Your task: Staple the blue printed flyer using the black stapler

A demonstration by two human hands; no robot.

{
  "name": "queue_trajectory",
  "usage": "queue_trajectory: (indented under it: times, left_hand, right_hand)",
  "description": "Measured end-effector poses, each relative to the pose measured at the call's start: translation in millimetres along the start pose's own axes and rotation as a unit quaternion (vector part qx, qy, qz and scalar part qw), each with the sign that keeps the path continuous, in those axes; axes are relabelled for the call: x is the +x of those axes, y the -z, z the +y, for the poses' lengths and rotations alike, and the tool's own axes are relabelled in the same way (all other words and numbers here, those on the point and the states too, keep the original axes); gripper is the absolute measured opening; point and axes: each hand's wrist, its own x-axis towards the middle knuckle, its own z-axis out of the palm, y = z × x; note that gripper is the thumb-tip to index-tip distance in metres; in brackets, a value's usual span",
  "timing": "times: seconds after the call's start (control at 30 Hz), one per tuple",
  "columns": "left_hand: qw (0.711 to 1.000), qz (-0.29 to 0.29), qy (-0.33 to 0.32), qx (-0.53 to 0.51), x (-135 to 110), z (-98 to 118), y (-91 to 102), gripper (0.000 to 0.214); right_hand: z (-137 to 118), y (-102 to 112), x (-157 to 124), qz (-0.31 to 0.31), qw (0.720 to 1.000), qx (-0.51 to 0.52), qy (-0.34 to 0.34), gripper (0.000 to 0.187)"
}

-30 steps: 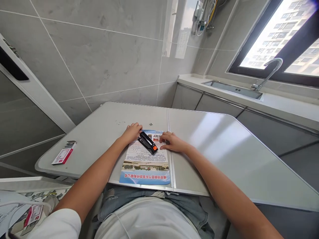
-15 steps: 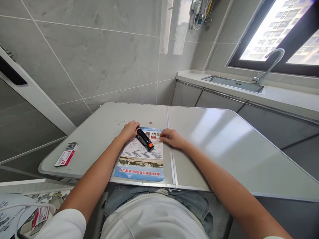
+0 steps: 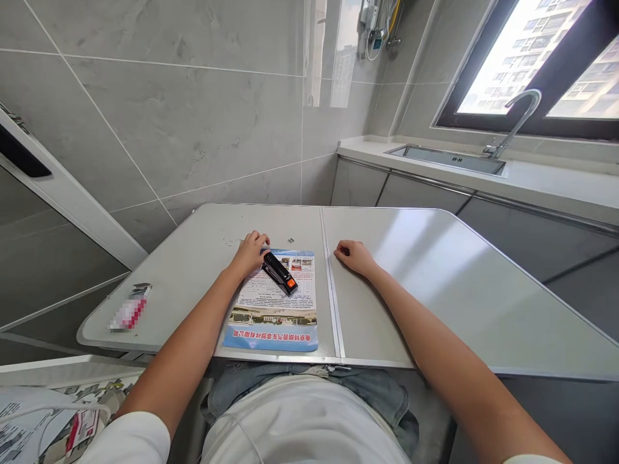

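A printed leaflet (image 3: 273, 298) with a blue lower band lies flat on the pale folding table. On its upper half rests a black stapler (image 3: 276, 270) with an orange button, slanting down to the right. My left hand (image 3: 250, 252) rests at the leaflet's top left corner, beside the stapler's far end, fingers loosely bent and apart. To the right of the leaflet, past the table's middle seam, my right hand (image 3: 356, 257) lies on the tabletop with its fingers curled in; nothing shows in it. A small bit of metal staples (image 3: 291, 240) sits just beyond the leaflet.
A small box (image 3: 129, 310), partly blurred out, lies at the table's left end. Loose staples (image 3: 232, 242) are scattered beyond my left hand. A tiled wall stands behind the table (image 3: 416, 283). At the right is a counter with a sink (image 3: 447, 159) and tap.
My right hand has left the leaflet's right edge and moved right across the seam, its fingers curling in. My left hand, the stapler and the leaflet have hardly moved.
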Motion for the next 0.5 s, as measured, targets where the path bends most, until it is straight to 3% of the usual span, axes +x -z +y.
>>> queue_trajectory:
  times: [0.1,0.27,0.5]
  left_hand:
    - [1.000,-0.008,-0.021,-0.020,0,2,-2.7,0.012]
    - [0.999,-0.043,-0.014,-0.023,0,4,-7.7,0.015]
    - [0.999,-0.047,-0.004,-0.023,0,6,-7.0,0.015]
  right_hand:
    - [-14,-6,-2,-0.037,0.997,0.018,0.068,0.011]
    - [-37,-13,-8,-0.110,0.976,0.060,0.177,0.022]
    - [-50,-13,-11,-0.154,0.950,0.094,0.256,0.026]
